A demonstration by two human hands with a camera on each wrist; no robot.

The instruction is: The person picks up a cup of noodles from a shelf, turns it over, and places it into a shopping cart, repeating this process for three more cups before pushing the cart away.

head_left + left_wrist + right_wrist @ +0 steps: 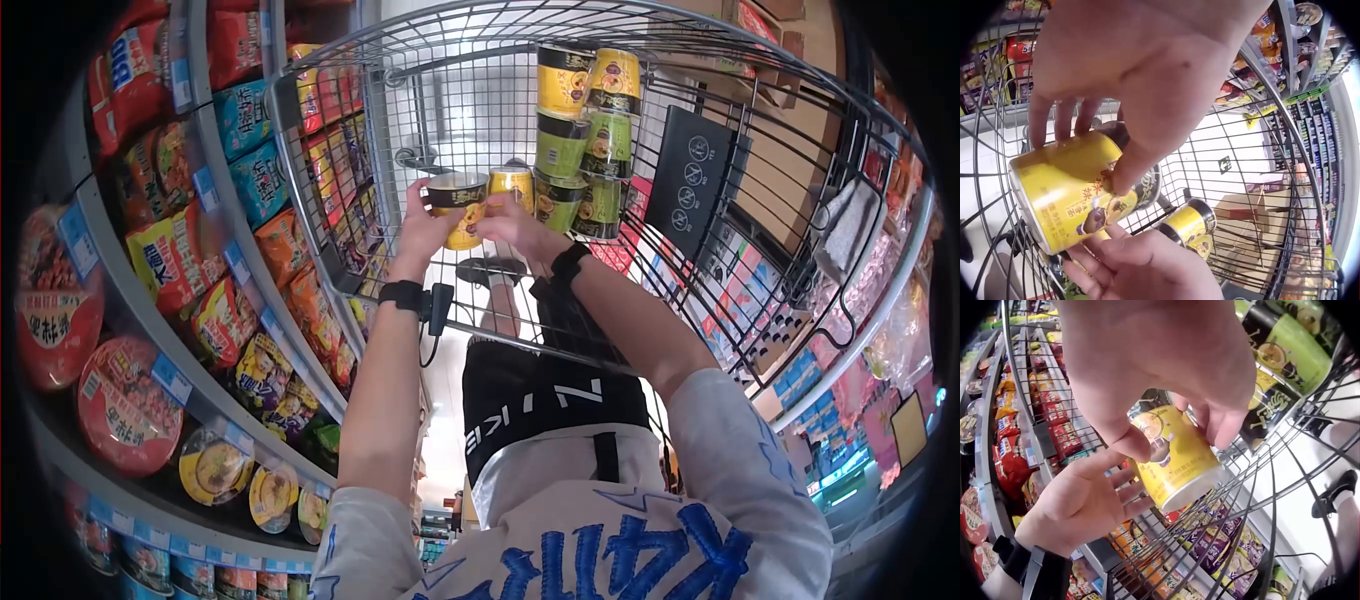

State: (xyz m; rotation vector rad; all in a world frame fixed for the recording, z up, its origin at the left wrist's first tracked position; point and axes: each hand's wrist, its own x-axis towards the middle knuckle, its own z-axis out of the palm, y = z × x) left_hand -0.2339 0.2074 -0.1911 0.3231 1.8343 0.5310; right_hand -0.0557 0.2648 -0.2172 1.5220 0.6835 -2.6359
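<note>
Over the near end of the shopping cart (430, 110), both hands hold a yellow instant noodle cup (462, 232) with a black band. My left hand (425, 235) grips it from the left, thumb across the printed side and fingers round the far side, as the left wrist view shows. From the other side, my right hand (525, 230) has its thumb and fingers about the same cup (1179, 459), whose white base tilts toward the person. Another yellow cup (512, 183) appears just beyond the right fingers. Stacked yellow cups (563, 82) and green cups (561, 145) stand inside the cart.
Shelves of bagged noodles (180, 255) and bowl noodles (130, 405) line the left side. A black panel with round symbols (690, 185) stands at the cart's right. Cardboard boxes (820, 120) lie beyond it. Wire bars surround the hands.
</note>
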